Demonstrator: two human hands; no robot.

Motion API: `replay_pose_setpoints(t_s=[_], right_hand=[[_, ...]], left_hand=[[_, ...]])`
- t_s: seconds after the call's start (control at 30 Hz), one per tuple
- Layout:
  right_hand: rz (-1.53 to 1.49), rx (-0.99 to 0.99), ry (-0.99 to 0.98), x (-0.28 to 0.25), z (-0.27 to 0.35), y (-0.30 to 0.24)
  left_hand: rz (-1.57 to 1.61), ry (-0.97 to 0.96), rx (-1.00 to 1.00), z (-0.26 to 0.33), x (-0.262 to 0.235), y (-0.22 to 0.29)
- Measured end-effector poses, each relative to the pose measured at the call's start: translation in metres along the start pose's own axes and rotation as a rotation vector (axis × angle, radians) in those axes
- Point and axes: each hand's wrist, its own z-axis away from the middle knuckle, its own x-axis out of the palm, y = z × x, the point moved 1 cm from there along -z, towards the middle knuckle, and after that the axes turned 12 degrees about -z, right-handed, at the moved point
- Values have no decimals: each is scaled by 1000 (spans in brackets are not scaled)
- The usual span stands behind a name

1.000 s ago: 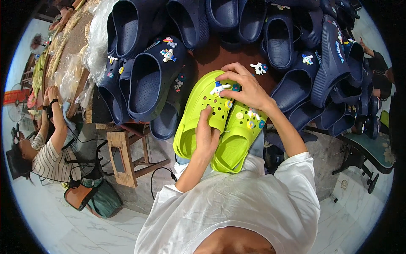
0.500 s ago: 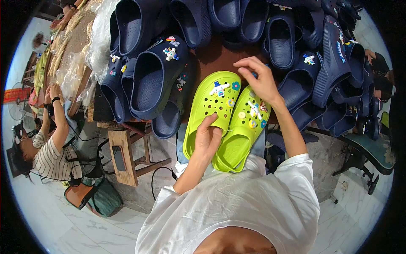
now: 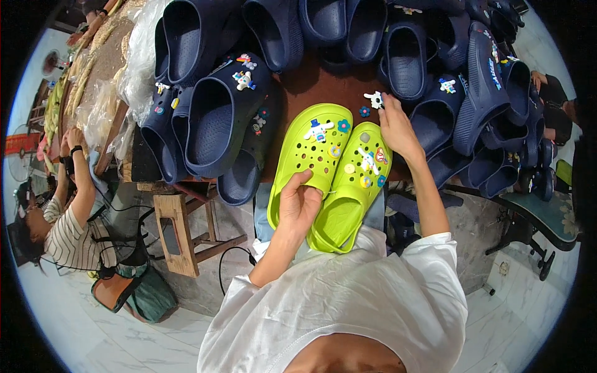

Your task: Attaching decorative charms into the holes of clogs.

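Two lime-green clogs lie side by side before me. The left clog (image 3: 287, 140) carries a white figure charm with a blue hat, a teal flower and a ring-shaped charm. On the right clog (image 3: 348, 210) are several charms and a small greyish piece near its toe. My left hand (image 3: 298, 208) is closed on the left clog's opening edge, thumb on top. Beyond the right clog, my right hand (image 3: 398, 127) has its fingers stretched out, the tips beside a loose white figure charm (image 3: 374, 99). A dark blue flower charm (image 3: 364, 111) lies close by on the brown tabletop (image 3: 311, 84).
Navy clogs (image 3: 217, 121) crowd the table's left, back and right, some with charms. Clear plastic bags (image 3: 140, 74) lie at the far left. Below stands a wooden stool (image 3: 176, 236). A person in a striped top (image 3: 78, 239) works at left; a chair (image 3: 547, 217) stands at right.
My right hand has shifted slightly right and turned, uncovering the white figure charm, the blue flower charm and the right clog's toe. My left hand keeps its hold.
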Motion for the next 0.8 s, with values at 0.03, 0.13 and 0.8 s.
replay_pose_setpoints(t_s=[0.03,0.13,0.8], right_hand=[[13,21,-2,4,-4,3],[155,41,-49,12,-16,16],[183,-36,-77,13,-38,-12]], left_hand=[[7,6,-5,1,-1,1],[28,4,-13,3,-1,0],[70,-1,-39,5,-1,2]])
